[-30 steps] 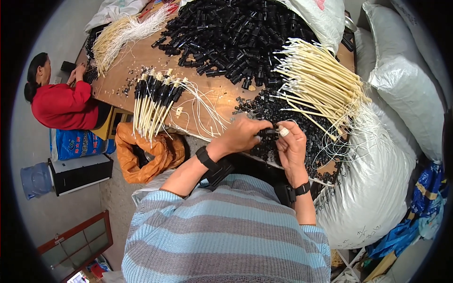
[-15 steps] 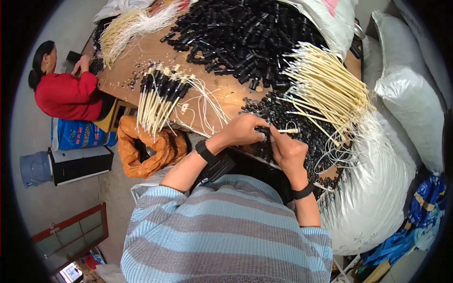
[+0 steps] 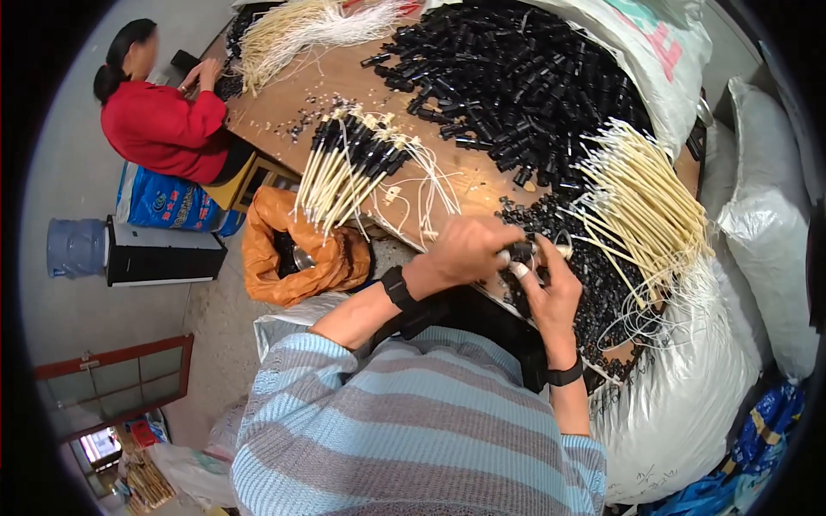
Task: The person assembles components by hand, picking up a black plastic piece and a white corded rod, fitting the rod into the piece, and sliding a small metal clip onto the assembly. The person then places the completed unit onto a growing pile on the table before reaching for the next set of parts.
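My left hand (image 3: 469, 249) and my right hand (image 3: 555, 297) meet over the near edge of the table. Between them is a small black plastic fitting (image 3: 520, 251), pinched by my left fingers. The fingers of my right hand close on a cream rod (image 3: 564, 251) whose pale end and thin cord loop stick out beyond them; most of it is hidden. Just past my hands lies a heap of small black parts (image 3: 542, 215). Left of them, a bundle of cream rods with black fittings (image 3: 353, 163) rests at the table edge, white cords trailing from it.
Black fittings (image 3: 516, 86) pile up at the back of the wooden table (image 3: 331, 82). Loose cream rods (image 3: 645, 206) lie at right beside white sacks (image 3: 688, 361). An orange bag (image 3: 267, 275) stands on the floor. At far left sits a person in red (image 3: 163, 120).
The view has shifted, so the table appears farther right. A black fitting now shows between my hands, where only the cream rod showed before. My left hand has turned over it, slightly blurred.
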Motion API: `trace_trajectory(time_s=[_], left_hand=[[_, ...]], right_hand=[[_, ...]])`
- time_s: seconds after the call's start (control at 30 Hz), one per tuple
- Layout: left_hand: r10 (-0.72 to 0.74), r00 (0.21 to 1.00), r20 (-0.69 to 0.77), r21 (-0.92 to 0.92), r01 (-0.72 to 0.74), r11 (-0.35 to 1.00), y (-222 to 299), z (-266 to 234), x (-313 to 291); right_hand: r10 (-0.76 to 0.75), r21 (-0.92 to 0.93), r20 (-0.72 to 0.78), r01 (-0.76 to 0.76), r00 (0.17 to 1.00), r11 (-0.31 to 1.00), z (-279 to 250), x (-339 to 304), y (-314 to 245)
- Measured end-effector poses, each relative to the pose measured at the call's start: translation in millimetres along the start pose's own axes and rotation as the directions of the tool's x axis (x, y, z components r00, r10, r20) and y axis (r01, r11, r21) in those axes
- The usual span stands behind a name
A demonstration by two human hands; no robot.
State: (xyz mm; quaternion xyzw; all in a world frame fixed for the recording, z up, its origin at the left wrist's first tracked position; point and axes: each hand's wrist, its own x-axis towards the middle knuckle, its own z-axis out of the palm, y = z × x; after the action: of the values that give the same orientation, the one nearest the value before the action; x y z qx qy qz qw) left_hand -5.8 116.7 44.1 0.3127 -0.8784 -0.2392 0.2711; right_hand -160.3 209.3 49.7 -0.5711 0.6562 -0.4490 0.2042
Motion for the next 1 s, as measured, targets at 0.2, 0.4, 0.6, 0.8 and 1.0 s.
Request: trace_trajectory(time_s=[0.2, 0.4, 0.6, 0.8, 1.0], left_hand=[[-0.024, 0.905, -0.425, 0.409, 0.215, 0.887, -82.5, -91.9, -9.6], [-0.268, 0.767, -0.583, 0.514, 0.605, 0.608, -159.5, -127.3, -26.9], [-0.14, 0.91, -0.39, 0.195, 0.23, 0.953, -113.4, -90.0, 1.0], [-0.005, 0.997, -0.083, 0.091, 0.013, 0.996, -78.7, -2.7, 71.3], [-0.042, 0.999, -0.02, 0.149, 0.045, 0.988, -82.9, 22.7, 73.9]], right_hand=[[-0.109, -0.109, -0.265, 0.082, 0.958, 0.991, -17.9, 22.3, -2.8], [-0.19, -0.163, 0.2, 0.224, 0.961, 0.961, 17.9, 9.4, -5.8], [-0.008, -0.241, 0.004, 0.009, 1.0, 0.971, -20.2, 10.0, 46.0], [0.068, -0.651, -0.225, -0.202, 0.972, 0.732, -85.3, 13.8, 72.3], [0.182, -0.674, -0.112, -0.209, 0.977, 0.708, -107.5, -4.8, 87.5]])
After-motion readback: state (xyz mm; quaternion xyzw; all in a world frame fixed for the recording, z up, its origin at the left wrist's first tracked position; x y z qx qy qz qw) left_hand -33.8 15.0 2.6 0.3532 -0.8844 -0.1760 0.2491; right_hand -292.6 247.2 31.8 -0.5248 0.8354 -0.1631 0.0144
